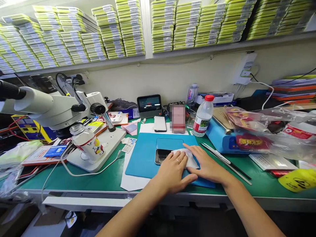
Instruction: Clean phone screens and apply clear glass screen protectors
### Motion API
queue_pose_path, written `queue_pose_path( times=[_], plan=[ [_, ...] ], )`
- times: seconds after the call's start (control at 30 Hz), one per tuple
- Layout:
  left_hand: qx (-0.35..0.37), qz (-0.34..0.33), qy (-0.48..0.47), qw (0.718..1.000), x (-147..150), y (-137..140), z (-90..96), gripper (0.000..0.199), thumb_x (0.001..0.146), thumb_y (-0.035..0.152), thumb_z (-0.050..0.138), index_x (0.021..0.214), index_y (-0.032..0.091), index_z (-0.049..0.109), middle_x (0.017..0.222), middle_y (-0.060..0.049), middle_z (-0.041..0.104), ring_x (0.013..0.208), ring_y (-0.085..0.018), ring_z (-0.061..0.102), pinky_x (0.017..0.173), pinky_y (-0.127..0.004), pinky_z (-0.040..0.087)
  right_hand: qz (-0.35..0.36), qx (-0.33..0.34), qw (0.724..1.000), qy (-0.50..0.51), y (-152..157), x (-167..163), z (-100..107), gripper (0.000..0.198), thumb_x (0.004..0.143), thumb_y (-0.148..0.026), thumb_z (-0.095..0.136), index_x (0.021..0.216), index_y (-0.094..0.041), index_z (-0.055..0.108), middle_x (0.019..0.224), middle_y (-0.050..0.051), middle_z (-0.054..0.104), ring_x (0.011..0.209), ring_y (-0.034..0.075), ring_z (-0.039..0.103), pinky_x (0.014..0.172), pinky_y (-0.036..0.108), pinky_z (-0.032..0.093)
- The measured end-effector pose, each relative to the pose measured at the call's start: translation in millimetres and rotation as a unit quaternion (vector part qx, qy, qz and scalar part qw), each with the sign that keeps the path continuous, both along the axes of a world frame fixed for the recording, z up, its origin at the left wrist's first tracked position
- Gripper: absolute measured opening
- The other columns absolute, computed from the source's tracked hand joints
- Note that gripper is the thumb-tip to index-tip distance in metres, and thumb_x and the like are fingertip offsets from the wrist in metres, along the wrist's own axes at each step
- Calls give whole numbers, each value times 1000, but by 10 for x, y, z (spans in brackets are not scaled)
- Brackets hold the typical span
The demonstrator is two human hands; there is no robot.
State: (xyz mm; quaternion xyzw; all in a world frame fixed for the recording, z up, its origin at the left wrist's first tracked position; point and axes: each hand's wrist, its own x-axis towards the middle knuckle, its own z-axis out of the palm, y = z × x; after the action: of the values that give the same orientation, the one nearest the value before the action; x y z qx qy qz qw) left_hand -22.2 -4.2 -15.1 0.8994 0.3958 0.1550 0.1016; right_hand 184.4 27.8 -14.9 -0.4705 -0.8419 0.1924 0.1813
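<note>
A smartphone [160,156] with a dark screen lies flat on the blue mat [140,154]; the white wipe [192,160] and my hands cover its right part. My left hand [174,168], with a ring on one finger, presses the wipe against the screen, its thumb apart. At the right end, my right hand [206,163] has thumb and fingers spread on either side of the wipe; whether it grips the phone's edges is hidden. Just behind the phone, a clear glass panel [170,143] with a dark outline rests on the mat.
A microscope [49,105] and a glass jar [89,144] stand left. Behind are a white phone [160,123] and a small display [149,104]. A red-capped bottle [203,117], tweezers [225,161] and a yellow bottle [297,180] are right. Stacked packages [163,29] fill the shelf overhead.
</note>
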Motion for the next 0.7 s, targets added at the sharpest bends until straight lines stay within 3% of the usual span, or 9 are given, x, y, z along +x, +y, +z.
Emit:
queue_pose_path(
  times=[0.13,0.27,0.37,0.5,0.7],
  plan=[
    [9,28,18,999,-330,-131,-85,70,106,63,32,154,14,42,162,-11,39,153,-25,33,127,-48,25,6,6,1000,-2,15,4,-12,82,84,-42,64,158,-25,34,134,13,57,129,35,52,112,54,40],
    [7,93,47,995,-788,-197,-121,65,107,57,32,155,14,40,162,-13,37,152,-26,34,126,-52,28,2,4,1000,-15,29,5,-27,85,84,-46,65,160,-31,30,131,11,58,128,36,52,111,57,42],
    [1,117,61,991,-948,-206,-101,61,109,54,30,154,14,42,161,-13,40,152,-26,34,125,-50,29,0,0,1000,-23,23,-1,-19,85,84,-47,64,161,-34,28,132,10,58,129,37,52,109,57,43],
    [6,127,69,989,-864,-186,-66,66,107,57,30,152,11,45,160,-14,41,154,-30,29,125,-52,30,-6,-1,1000,-26,18,-2,-6,84,85,-48,63,161,-34,30,139,11,56,133,37,49,110,56,43],
    [0,95,50,994,-417,-3,-46,72,105,59,36,153,6,42,161,-18,38,153,-32,31,126,-50,28,-5,2,1000,-9,18,-10,3,82,85,-49,65,158,-30,34,135,11,59,130,36,52,110,54,43]
  ],
)
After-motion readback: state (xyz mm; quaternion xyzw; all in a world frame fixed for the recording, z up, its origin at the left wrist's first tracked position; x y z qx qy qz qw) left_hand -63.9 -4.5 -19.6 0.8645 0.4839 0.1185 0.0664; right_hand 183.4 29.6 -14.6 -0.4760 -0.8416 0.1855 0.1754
